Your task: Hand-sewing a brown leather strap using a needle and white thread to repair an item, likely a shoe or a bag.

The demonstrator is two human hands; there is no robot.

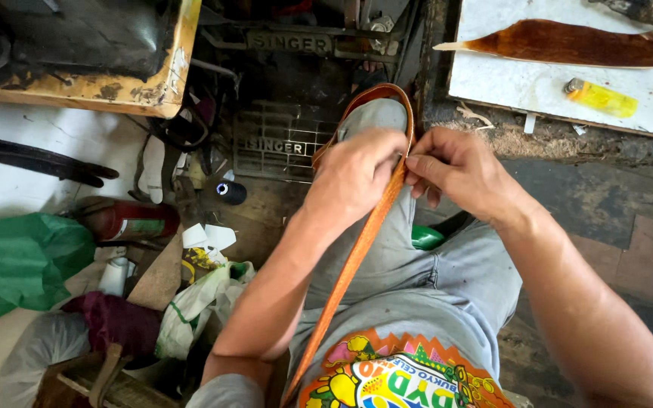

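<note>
Seated over a raised knee, a person pinches an orange leather strap (364, 234) with both left hand (353, 175) and right hand (459, 172), apparently mid-stitch; steady tension seems needed.

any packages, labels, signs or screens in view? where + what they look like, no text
Red can: lying on the floor left of the left hand, cylinder with a green label band.
Yellow tube: on the white board, upper right, small and capped.
Cast metal nameplate: on the dark machine frame, top centre.
No screens.
</note>
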